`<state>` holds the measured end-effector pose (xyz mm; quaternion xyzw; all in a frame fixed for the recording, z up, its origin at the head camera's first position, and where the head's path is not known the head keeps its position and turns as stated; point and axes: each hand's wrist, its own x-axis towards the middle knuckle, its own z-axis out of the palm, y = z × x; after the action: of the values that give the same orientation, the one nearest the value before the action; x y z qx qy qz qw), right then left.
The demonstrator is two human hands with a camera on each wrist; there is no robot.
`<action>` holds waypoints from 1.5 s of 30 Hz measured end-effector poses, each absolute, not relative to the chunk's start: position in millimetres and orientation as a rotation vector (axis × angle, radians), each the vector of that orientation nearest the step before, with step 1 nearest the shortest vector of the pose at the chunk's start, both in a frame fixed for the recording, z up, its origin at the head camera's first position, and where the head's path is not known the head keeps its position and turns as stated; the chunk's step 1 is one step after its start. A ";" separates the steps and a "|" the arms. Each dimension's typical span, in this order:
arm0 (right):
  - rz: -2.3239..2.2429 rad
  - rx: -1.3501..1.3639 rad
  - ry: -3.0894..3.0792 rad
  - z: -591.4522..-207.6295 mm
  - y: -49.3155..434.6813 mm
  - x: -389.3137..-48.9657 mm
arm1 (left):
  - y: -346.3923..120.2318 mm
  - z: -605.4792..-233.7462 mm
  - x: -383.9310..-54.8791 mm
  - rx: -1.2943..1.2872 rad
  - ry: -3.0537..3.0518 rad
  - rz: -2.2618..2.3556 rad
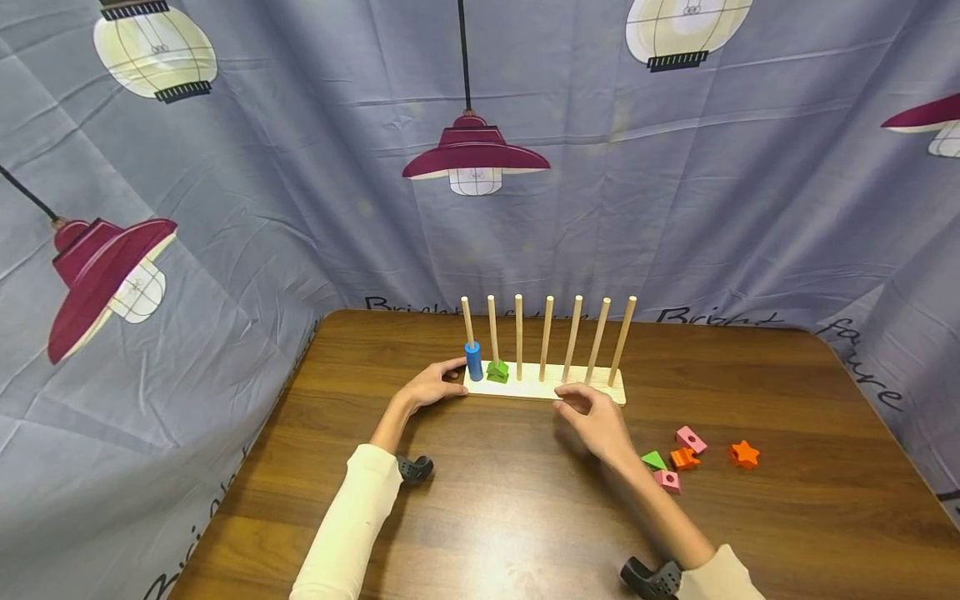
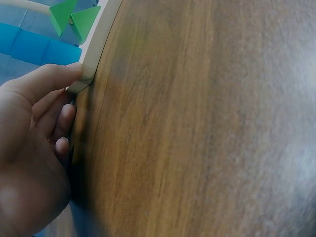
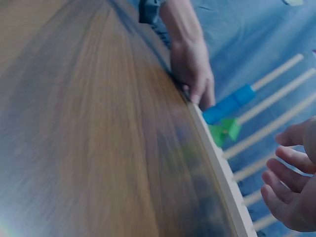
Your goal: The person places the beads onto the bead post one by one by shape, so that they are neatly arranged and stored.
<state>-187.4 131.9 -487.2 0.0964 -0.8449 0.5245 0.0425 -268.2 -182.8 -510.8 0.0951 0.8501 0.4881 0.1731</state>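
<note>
A pale wooden pegboard (image 1: 529,386) with several upright pegs (image 1: 547,337) stands toward the back of the table. Blue pieces (image 1: 474,364) are stacked on its leftmost peg, and green triangular pieces (image 1: 497,372) sit low on the peg beside it. My left hand (image 1: 427,387) grips the board's left end, its thumb at the front corner in the left wrist view. Over the front edge, right of centre, hovers my right hand (image 1: 598,421). Its fingers are loosely bent with nothing between them, as the right wrist view (image 3: 294,182) shows for that right hand.
Loose pieces lie on the table to the right: an orange star (image 1: 745,454), another orange piece (image 1: 683,458), two pink blocks (image 1: 667,482) and a green triangle (image 1: 654,461). A grey-blue curtain (image 1: 585,225) printed with lamps hangs behind the table.
</note>
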 end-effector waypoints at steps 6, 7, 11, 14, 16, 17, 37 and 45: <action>1.371 0.190 -2.602 -483.1 177.0 -159.8 | -183.8 -511.1 -267.5 0.278 2.416 1.384; 1.331 0.172 -2.604 -482.6 184.3 -155.5 | -184.2 -511.1 -267.1 0.275 2.418 1.386; 1.195 0.112 -2.611 -482.8 209.6 -137.5 | -184.3 -511.6 -266.7 0.271 2.413 1.391; 1.134 0.059 -2.628 -486.9 223.7 -124.0 | -184.2 -512.9 -266.6 0.267 2.409 1.387; 1.118 0.013 -2.642 -490.9 230.5 -116.6 | -184.0 -513.5 -266.7 0.264 2.405 1.389; 1.108 -0.007 -2.646 -493.0 233.2 -113.6 | -184.1 -513.8 -266.9 0.263 2.405 1.391; 0.827 -0.020 -2.725 -506.7 231.6 -100.7 | -182.7 -511.4 -268.3 0.267 2.421 1.377; 0.743 0.005 -2.714 -510.6 227.7 -103.0 | -182.5 -510.3 -268.2 0.282 2.426 1.365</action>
<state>-103.0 227.7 -510.6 0.0017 -0.9516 0.2606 0.1631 -268.2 -182.5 -510.3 0.0994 0.8543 0.4807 0.1710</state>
